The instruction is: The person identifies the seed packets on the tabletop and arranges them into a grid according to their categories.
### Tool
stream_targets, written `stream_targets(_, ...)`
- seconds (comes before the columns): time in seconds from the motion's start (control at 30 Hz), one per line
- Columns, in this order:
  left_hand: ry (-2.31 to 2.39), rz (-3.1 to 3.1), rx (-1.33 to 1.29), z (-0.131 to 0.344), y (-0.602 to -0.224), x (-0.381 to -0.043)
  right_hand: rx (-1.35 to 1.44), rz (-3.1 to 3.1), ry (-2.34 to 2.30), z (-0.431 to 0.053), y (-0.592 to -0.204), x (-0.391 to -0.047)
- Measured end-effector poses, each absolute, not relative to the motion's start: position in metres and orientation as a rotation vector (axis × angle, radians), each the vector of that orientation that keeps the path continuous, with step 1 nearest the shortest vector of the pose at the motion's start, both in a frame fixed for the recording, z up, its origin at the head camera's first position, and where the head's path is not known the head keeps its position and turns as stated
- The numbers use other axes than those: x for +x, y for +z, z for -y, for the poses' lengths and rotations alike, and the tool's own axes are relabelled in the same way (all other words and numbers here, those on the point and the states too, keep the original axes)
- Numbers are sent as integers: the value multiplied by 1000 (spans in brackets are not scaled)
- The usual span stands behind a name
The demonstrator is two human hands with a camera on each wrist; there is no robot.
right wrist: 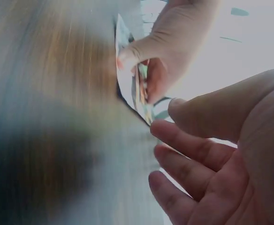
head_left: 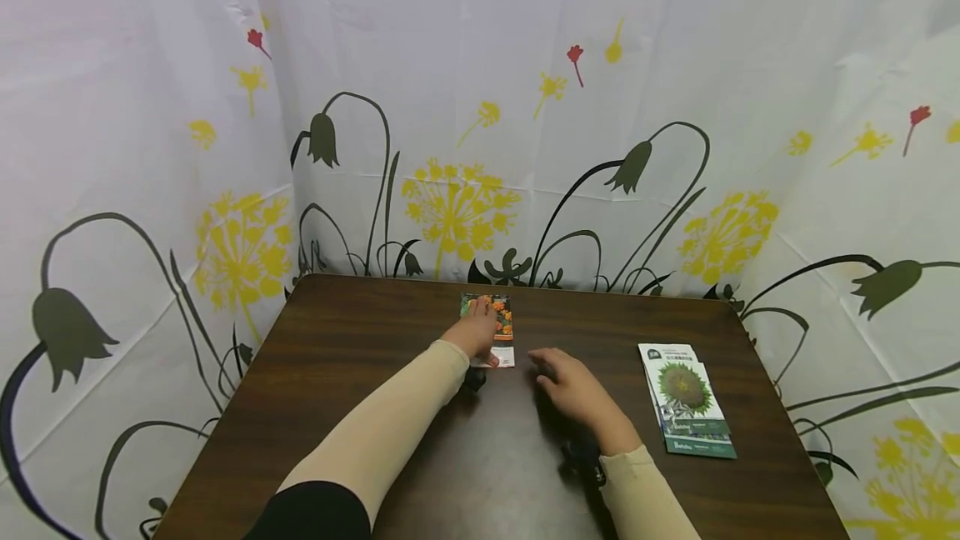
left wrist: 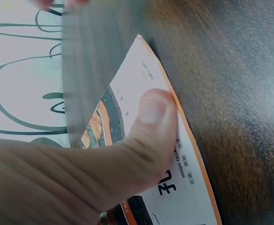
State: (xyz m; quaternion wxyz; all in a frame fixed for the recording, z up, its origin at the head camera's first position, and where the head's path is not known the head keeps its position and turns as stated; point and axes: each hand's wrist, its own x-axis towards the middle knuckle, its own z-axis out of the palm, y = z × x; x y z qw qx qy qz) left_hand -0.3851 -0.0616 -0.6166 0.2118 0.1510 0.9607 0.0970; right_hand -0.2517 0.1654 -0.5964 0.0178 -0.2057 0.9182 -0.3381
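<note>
A seed packet [head_left: 504,332] with orange flowers on its front and a white lower part lies at the table's far middle. My left hand [head_left: 474,333] rests over it, fingers extended across the picture. In the left wrist view the left thumb [left wrist: 156,117] lies on the packet's white, printed part [left wrist: 184,183], near its orange edge. The right wrist view also shows the left hand [right wrist: 170,51] on the packet [right wrist: 124,77]. To the right, my right hand [head_left: 577,390] hovers near the packet, apart from it. Its fingers [right wrist: 184,173] are spread, relaxed, and hold nothing.
On the right side of the brown wooden table [head_left: 360,323] lie overlapping seed packets [head_left: 686,394], the top one showing a large green flower head. A white curtain [head_left: 450,48] with printed flowers hangs behind the table and along its sides.
</note>
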Motion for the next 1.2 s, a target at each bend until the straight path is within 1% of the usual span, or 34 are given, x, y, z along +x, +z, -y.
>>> stream_targets(0.03, 257, -2666, 431, 63, -634, -399, -615, -2857, -1075, -170, -596, -249)
stream_targets(0.1, 272, -2684, 478, 67, -659, -416, -581, -2869, -1128, -180, -594, -244)
stream_targets(0.17, 280, -2700, 480, 68, -652, -410, -552, -2891, -1174, -191, -592, -239)
stream_targets(0.27, 316, -2711, 468, 66, -614, -383, -541, -2961, -1217, -209, -590, -235)
stream_targets(0.33, 304, -2720, 450, 63, -594, -371, -510, -3018, -1227, -219, -590, -233)
stream_targets(0.53, 299, -2714, 441, 64, -608, -382, -342, -3086, -1230, -250, -592, -224)
stream_targets(0.67, 360, -2691, 434, 66, -600, -374, -206, -3092, -1244, -271, -592, -216)
stream_targets(0.83, 419, -2679, 444, 68, -586, -360, 26, -3201, -1217, -295, -595, -209)
stream_targets(0.97, 402, -2671, 432, 69, -584, -358, 163, -3253, -1202, -310, -597, -203)
stream_targets(1.2, 391, -2648, 440, 70, -583, -358, 355, -3137, -1115, -333, -597, -191)
